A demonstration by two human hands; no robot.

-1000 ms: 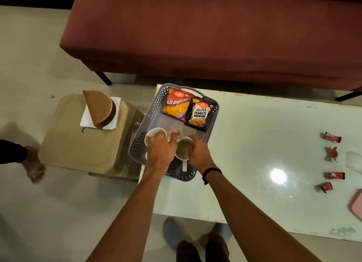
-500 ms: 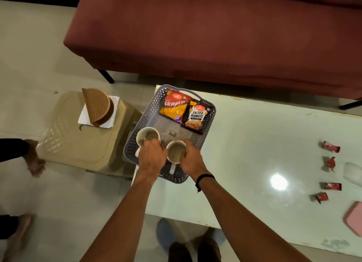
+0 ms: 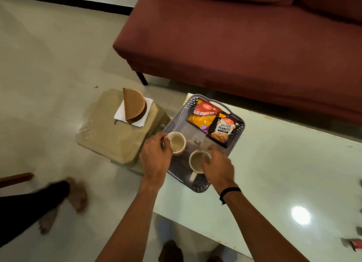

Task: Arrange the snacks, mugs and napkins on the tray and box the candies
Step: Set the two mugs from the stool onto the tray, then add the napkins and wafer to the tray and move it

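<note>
Over the last second the 2 mugs have been drawn apart inside the tray (image 3: 177,120): they sat rim to rim under both hands, and now the left mug (image 3: 176,142) stands nearer the tray's left wall while the right mug (image 3: 198,161) sits closer to the near edge, its handle pointing toward the person. The left hand (image 3: 155,159) has its fingers curled against the side of the left mug, a loose grip on the mug's wall rather than a lift. The right hand (image 3: 218,168) rests over the right mug's rim with fingers spread; whether its grip is closed on the mug or already letting go, I cannot tell, as it is blurred. I judge this to mean the mugs are being spaced out and are close to their final places, so the mug part of the task looks nearly finished. The tray, at the left end of the pale worktop (image 3: 274,173), also holds 2 snack packets at its far end: an orange-and-red packet (image 3: 203,115) and a salted peanuts packet (image 3: 223,129), lying flat and overlapping slightly. Both mugs appear empty. The napkins (image 3: 134,112) lie outside the tray, on a beige stool (image 3: 115,136) to its left under a brown half-round holder (image 3: 134,105). Only 1 red candy (image 3: 354,244) shows at the right edge; no candy box is in view.
</note>
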